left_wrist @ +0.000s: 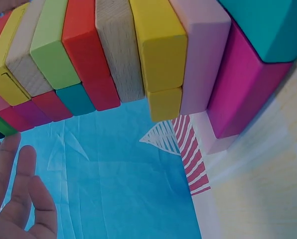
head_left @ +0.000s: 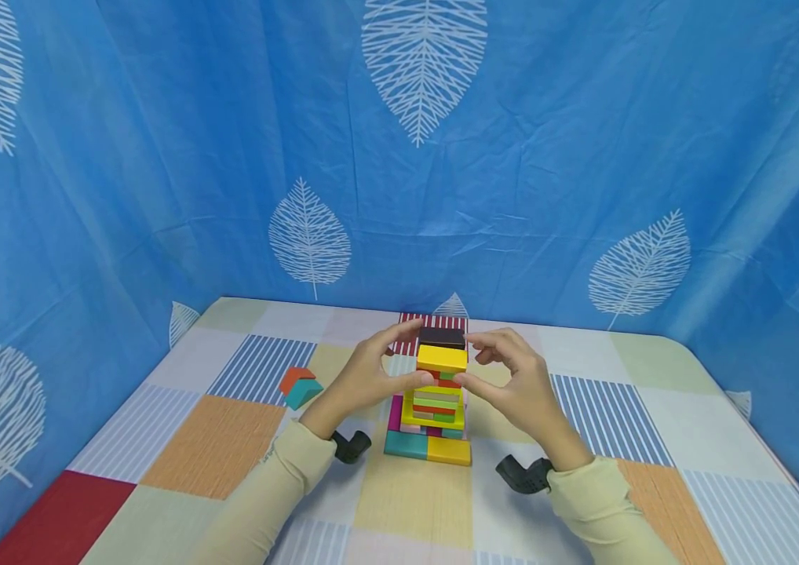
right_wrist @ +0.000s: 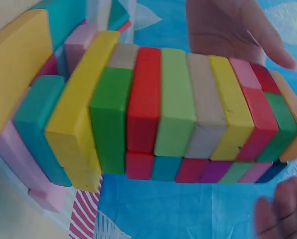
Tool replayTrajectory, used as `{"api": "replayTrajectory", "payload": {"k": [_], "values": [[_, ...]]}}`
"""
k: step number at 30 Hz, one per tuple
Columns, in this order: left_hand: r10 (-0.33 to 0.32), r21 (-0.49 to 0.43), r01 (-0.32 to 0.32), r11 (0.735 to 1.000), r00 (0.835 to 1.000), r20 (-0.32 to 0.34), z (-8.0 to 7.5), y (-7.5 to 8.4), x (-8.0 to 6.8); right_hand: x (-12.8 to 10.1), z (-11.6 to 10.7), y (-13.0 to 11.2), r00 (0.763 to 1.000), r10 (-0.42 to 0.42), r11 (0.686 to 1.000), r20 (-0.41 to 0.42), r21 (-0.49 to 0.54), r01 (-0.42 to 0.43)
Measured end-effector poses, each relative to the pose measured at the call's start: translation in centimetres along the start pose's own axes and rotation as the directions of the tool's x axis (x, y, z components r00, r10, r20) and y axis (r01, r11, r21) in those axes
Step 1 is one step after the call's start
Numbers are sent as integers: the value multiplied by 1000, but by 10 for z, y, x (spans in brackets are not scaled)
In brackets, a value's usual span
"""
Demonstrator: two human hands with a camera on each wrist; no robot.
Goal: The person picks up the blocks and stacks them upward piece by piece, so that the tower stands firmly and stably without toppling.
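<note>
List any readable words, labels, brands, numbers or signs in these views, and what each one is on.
None: no view shows any letters, digits or logos.
The block tower has plain coloured and bare-wood faces, with no print.
The blue backdrop carries only white leaf shapes.
The tablecloth shows only stripes and plain coloured squares.
The two loose blocks to the left are unmarked.

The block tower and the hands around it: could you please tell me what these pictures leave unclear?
- Head view: the left hand and right hand flank the tower; fingertip contact is too small to judge.
- Left wrist view: the tower's top and base are cut off by the edges.
- Right wrist view: the blocks are blurred; the right hand's fingers are cut off at the corner.
</note>
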State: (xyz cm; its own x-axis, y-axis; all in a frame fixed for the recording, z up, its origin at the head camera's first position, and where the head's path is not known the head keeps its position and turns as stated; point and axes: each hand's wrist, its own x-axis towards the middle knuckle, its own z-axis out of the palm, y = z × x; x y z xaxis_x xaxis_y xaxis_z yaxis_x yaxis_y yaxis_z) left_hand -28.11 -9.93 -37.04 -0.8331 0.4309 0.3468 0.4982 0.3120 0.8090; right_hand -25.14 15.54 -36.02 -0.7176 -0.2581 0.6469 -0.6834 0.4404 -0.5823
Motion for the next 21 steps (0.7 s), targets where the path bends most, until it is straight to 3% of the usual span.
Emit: {"api": "replayTrajectory", "payload": {"k": [5, 8, 12, 21], "values": [[-17, 4, 17, 1000, 1000, -5, -1, -2, 0, 5, -2, 8, 972, 178, 974, 155, 112, -196], [-26, -9, 26, 1000, 1000, 3, -2, -1, -1, 6, 1, 13, 954, 228, 947, 197, 183, -265], [-30, -27, 30, 999, 1000, 6, -1, -1, 0, 7, 3, 15, 953, 228, 929, 197, 249, -274], [-26, -25, 27, 999, 1000, 12, -2, -3, 1, 8, 4, 15, 959, 222, 925, 175, 274, -264]]}}
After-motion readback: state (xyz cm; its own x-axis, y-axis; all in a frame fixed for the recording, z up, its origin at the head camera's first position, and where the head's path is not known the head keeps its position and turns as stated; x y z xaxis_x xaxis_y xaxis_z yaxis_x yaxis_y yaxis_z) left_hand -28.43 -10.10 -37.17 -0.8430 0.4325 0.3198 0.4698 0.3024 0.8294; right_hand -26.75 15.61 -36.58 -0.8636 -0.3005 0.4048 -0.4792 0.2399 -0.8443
